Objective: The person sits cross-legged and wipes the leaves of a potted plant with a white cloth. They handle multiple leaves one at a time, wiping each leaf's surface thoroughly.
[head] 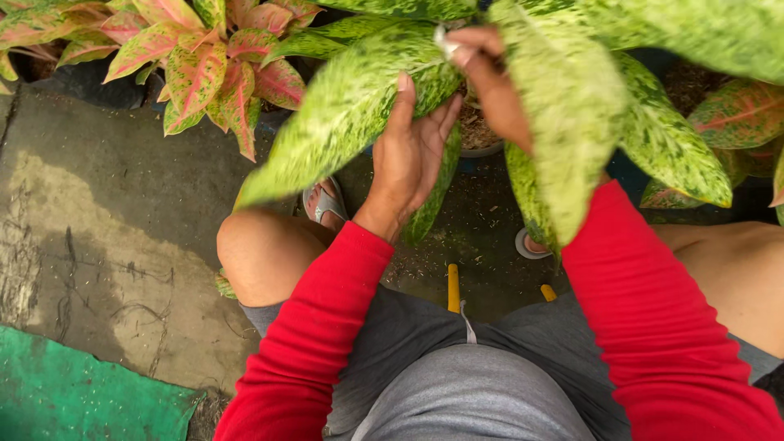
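Speckled leaf (343,114) of the green potted plant lies long and slanted across the left hand (408,159), which supports it from below with fingers (400,102) together and the thumb on top. Right hand (490,82) is above the pot (478,149), its fingers pinched on a small white piece (443,42). A pink-leaved plant (204,65) stands at left on the concrete floor (106,245).
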